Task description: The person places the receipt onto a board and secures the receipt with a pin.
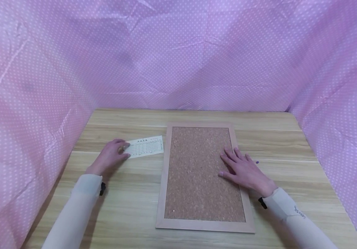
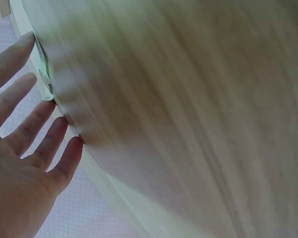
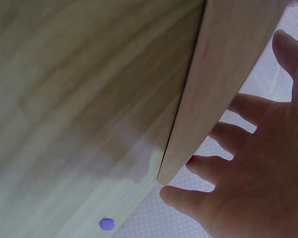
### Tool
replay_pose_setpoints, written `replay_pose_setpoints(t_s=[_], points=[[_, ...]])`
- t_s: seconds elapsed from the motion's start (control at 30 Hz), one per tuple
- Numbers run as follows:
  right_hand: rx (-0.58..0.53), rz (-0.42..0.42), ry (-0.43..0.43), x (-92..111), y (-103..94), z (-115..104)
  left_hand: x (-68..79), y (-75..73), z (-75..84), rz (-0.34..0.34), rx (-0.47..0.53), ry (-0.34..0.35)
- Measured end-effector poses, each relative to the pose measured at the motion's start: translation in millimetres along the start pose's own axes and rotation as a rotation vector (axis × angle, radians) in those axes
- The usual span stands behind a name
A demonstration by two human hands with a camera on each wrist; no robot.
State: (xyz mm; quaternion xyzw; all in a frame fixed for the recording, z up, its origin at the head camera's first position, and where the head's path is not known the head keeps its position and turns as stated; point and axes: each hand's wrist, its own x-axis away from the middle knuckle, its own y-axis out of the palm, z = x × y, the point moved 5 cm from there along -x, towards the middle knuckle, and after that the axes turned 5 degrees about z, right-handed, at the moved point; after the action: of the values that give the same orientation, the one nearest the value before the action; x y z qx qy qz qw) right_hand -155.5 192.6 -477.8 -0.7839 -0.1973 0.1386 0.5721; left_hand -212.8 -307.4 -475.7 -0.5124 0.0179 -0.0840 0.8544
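At the left, my left hand [image 1: 111, 155] holds the left end of a printed paper slip [image 1: 144, 146] between thumb and fingertips, low over the table. In the left wrist view the slip's near edge [image 2: 43, 69] bows and curls beside the fingertips. The slip's far end lies close to a cork board [image 1: 203, 173] in a pale wooden frame [image 1: 162, 186]. My right hand [image 1: 245, 171] rests with spread fingers across the board's right side, fingertips on the cork. In the right wrist view, those fingers [image 3: 223, 136] reach over the frame's edge [image 3: 203, 94].
A small purple round piece [image 1: 257, 162] lies on the wooden table [image 1: 128, 207], just right of my right hand. One tiny white dot [image 1: 173, 210] shows at the cork's lower left. Pink dotted cloth [image 1: 194, 62] hangs behind and along both sides of the table.
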Motion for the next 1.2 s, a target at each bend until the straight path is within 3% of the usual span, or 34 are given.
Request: replay_pose_setpoints(t_s=[0.4,0.67,0.9,1.2], points=[[-0.012,-0.006,0.003,0,1.1,0,-0.4,-2.5,2.5,0.083,0.036,0.009],[-0.002,0.003,-0.003,0,1.1,0,0.0,-4.8,3.4,0.183,0.118,-0.04],[-0.002,0.004,-0.005,0,1.4,0,2.6,-6.4,6.0,0.228,0.153,-0.053],[-0.017,0.006,0.003,0,0.5,0,7.9,-12.9,9.3,0.294,0.215,-0.004]])
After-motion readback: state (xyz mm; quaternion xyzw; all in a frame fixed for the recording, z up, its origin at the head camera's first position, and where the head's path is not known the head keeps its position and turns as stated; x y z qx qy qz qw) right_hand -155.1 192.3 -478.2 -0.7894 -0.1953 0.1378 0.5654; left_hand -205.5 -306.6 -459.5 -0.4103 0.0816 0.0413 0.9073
